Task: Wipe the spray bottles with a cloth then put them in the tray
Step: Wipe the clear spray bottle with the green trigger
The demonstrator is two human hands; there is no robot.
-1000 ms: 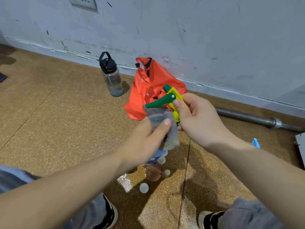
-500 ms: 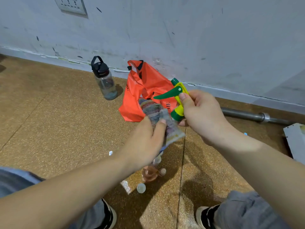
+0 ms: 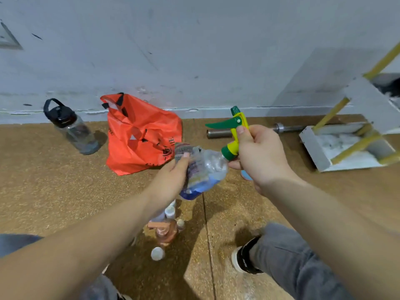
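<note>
Over the floor, mid-air: spray bottle [image 3: 207, 169] tilted, clear body to the left, trigger up and to the right. My right hand [image 3: 259, 156] is clamped round its yellow neck. My left hand [image 3: 173, 176] grips the cloth [image 3: 184, 149] against the body. Bag [image 3: 138, 135] lies behind, water bottle [image 3: 69, 126] left of it. Small bottles [image 3: 165, 232] sit below my hands. Tray [image 3: 320, 152] is far right, well apart.

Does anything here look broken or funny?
Yes. The spray bottle looks crumpled and dented, and it is held tipped sideways, with blue liquid pooled at its low end. Small bottles also lie cluttered on the floor below.
</note>
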